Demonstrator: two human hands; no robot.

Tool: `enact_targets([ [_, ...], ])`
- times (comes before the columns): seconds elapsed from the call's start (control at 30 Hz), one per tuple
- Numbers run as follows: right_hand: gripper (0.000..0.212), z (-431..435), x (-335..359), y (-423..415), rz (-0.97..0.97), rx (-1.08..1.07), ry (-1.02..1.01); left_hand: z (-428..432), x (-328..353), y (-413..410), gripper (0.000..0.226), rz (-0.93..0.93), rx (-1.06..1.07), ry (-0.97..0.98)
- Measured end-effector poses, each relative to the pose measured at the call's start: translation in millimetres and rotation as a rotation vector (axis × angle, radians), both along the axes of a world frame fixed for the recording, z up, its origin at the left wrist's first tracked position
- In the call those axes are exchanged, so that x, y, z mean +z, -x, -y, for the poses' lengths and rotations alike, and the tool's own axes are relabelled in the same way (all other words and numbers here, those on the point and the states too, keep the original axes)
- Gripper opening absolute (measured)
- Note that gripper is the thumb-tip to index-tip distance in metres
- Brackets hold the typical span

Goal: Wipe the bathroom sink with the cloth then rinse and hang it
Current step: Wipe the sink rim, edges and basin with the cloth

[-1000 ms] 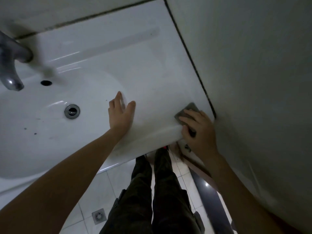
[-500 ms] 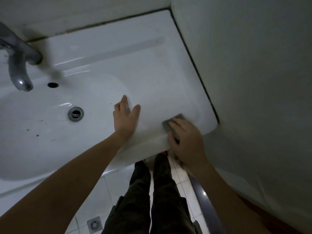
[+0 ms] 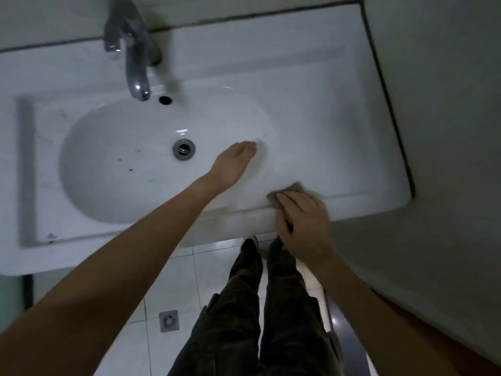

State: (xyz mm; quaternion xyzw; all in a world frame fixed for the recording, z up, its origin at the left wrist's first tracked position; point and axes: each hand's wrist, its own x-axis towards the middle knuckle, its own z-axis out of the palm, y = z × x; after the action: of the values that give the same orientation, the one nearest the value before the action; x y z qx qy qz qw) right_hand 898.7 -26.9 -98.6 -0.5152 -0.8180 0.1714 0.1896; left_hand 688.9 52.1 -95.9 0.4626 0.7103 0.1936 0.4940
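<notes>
Right-hand grip on cloth, wiping the sink's front right edge.

The right hand (image 3: 301, 221) pressed the grey cloth (image 3: 290, 191) flat under its fingers at the front lip of the sink (image 3: 339, 126), thumb wrapped over the edge; grip closed on the cloth. Since a second ago the cloth had moved leftward along the lip, away from the wall corner (image 3: 406, 183). The left hand (image 3: 233, 164) was empty and loosely open, and had shifted from the flat surround to the basin's right rim, near the drain (image 3: 184, 149). Dark specks (image 3: 130, 165) remained in the basin; the faucet (image 3: 132, 55) showed no water. Judgement: the surround pass was nearly complete; the basin, rinsing and hanging were still outstanding.
</notes>
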Motion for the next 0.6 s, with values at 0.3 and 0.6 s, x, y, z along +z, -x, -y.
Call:
enact_targets([
  [0.3, 0.028, 29, 2, 73, -0.009, -0.045, 0.008, 206, 26, 170, 0.047, -0.666, -0.171, -0.254],
  [0.6, 0.028, 60, 10, 178, 0.034, 0.340, 0.113, 214, 1, 178, 0.031, -0.819, -0.191, -0.328],
])
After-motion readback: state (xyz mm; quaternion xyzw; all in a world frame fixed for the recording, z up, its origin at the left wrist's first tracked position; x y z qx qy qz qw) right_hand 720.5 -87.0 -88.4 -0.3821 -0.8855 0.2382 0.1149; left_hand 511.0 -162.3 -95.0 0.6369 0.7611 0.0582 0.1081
